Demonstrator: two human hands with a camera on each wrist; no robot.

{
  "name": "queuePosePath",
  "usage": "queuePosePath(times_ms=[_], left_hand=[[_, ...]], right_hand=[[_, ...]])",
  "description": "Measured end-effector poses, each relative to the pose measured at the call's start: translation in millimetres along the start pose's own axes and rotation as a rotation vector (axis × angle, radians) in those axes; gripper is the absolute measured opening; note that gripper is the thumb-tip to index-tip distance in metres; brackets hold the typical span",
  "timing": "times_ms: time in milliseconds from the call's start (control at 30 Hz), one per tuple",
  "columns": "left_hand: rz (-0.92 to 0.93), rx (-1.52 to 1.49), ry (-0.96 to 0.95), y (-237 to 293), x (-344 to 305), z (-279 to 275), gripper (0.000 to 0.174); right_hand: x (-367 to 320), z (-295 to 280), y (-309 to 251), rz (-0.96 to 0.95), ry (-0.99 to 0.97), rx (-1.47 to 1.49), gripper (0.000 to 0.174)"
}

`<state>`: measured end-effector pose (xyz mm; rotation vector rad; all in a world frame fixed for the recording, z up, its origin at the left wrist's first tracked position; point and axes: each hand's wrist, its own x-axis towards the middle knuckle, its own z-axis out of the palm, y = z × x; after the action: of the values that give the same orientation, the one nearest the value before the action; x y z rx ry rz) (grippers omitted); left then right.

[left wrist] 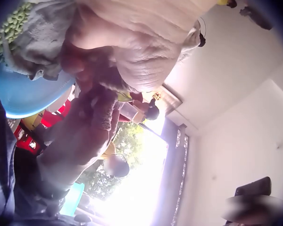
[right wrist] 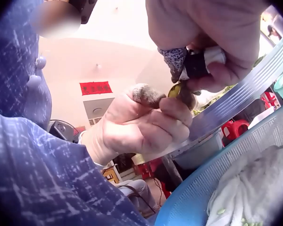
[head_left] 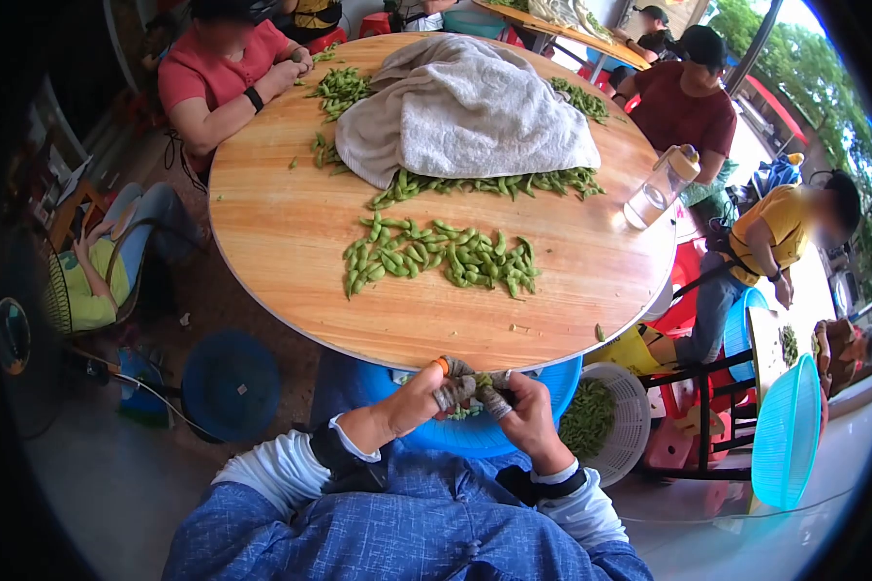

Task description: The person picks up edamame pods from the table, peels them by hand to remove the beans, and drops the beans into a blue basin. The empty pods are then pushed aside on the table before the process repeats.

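Left hand, right hand pinch one pod; on one table, one towel 12 o'clock, one bottle 3 o'clock.

One pod is pinched between the left hand and the right hand, above the blue basin; it is largely covered by both, with a small yellow-green part exposed to view.

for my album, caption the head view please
Left hand and right hand pinch a green pod above a blue tub, beside a round wooden table with loose pods and a pale towel.
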<state>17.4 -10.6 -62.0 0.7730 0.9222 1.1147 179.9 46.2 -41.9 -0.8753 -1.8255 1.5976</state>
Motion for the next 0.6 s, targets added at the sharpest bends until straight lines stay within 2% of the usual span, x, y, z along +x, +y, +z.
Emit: queuePosePath(times_ms=[67, 100, 167, 233, 333, 467, 600], left_hand=[[0.144, 0.028, -0.013, 2.8, -0.9, 8.5, 0.030], [0.132, 0.060, 0.054, 6.5, -1.1, 12.3, 0.028], [0.159, -0.005, 0.071, -3.7, 1.7, 7.6, 0.016], [0.183, -0.051, 0.105, -10.9, 4.9, 5.0, 0.006], [0.247, -0.022, 0.067, -5.5, 5.0, 6.2, 0.004], [0.091, -0.115, 0.055, 2.4, -0.5, 6.6, 0.011], [0.107, -0.136, 0.107, 7.5, -0.8, 8.4, 0.013]], right_hand=[[0.1, 1.8, -1.8, 0.001, -0.017, -0.054, 0.008], [0.1, 2.0, -3.2, 0.001, -0.046, -0.104, 0.008], [-0.7, -1.5, 5.6, 0.046, -0.127, -0.125, 0.009], [0.8, -3.7, 0.1, 0.088, -0.186, 0.162, 0.012], [3.9, -9.6, 0.2, 0.140, -0.263, 0.442, 0.023], [6.2, -15.9, 11.4, 0.203, -0.306, 0.583, 0.027], [6.9, -13.1, 1.2, 0.214, -0.344, 0.557, 0.022]])
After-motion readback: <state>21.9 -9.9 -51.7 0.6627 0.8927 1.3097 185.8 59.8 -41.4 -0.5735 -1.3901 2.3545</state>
